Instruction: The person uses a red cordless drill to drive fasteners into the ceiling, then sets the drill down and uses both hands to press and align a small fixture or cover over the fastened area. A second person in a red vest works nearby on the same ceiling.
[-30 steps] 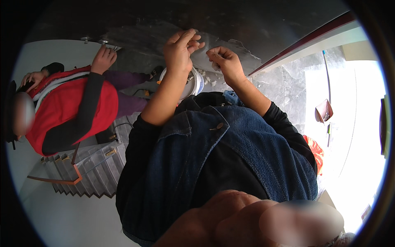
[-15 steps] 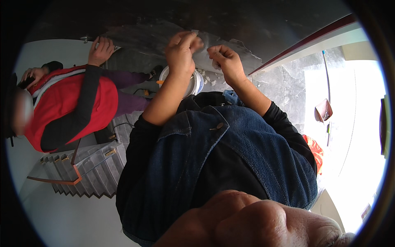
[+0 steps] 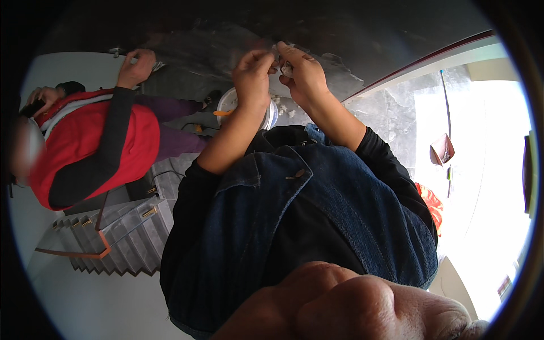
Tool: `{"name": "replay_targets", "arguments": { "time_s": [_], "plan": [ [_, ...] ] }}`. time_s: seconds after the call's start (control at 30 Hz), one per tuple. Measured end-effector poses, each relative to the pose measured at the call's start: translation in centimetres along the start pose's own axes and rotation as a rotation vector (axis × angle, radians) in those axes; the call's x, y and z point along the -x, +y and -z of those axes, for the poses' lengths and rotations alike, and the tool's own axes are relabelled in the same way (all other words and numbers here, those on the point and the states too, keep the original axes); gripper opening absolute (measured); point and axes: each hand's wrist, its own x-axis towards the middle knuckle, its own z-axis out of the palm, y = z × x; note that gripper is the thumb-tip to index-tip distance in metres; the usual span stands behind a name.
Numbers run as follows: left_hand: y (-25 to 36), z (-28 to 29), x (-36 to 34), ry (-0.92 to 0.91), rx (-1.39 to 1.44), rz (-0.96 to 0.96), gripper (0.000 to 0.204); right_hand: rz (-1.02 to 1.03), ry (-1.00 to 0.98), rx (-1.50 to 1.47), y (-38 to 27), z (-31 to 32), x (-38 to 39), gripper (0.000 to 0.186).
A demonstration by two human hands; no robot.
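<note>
Both my hands are raised close together in front of a dark panel (image 3: 187, 34). My left hand (image 3: 253, 79) is closed, its fingers curled at the panel; what they hold, if anything, is hidden, and a reddish blur shows above them. My right hand (image 3: 307, 76) is closed around a small crumpled whitish wad (image 3: 287, 69), its fingertips nearly meeting the left ones. Behind the hands, a greyish smeared patch with a ragged edge (image 3: 340, 67) shows on the panel.
A white bucket (image 3: 228, 101) with an orange-handled tool (image 3: 222, 113) stands below my left forearm, near whitish scraps (image 3: 290, 107). A co-worker in a red vest (image 3: 127, 153) is at the left by the stairs (image 3: 136, 232). A long-handled dustpan (image 3: 442, 150) stands right.
My right hand has moved left and up, beside my left hand. The left hand has shifted slightly down and its fingers have turned. The co-worker's raised hand has moved a little.
</note>
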Motion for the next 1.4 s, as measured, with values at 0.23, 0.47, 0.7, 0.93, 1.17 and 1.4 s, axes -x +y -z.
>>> {"name": "replay_targets", "arguments": {
  "time_s": [0.23, 0.47, 0.7, 0.93, 1.17, 1.4],
  "plan": [
    [0.2, 2.1, 0.0, -0.022, -0.028, 0.056, 0.006, -0.098, -0.010, 0.023, 1.7, -0.1, -0.4, 0.012],
    [0.6, 3.3, -0.6, -0.142, -0.060, 0.060, 0.008, 0.152, -0.018, 0.130, 2.1, -0.5, -0.7, 0.013],
    [1.1, 4.3, -0.6, -0.233, 0.024, -0.014, 0.011, 0.274, 0.023, 0.173, 2.8, 0.1, -0.8, 0.015],
    [1.5, 4.0, -0.5, -0.241, -0.013, -0.005, 0.015, 0.248, -0.007, 0.247, 2.8, 0.4, 0.3, 0.009],
    [4.9, 4.6, -3.6, -0.192, 0.078, -0.140, 0.023, 0.281, -0.025, 0.293, 3.2, 1.0, 0.5, 0.020],
    [8.5, 5.1, -6.4, -0.085, 0.132, -0.203, 0.023, 0.215, 0.001, 0.391, 4.3, 1.2, 0.2, 0.025]
  ]
}}
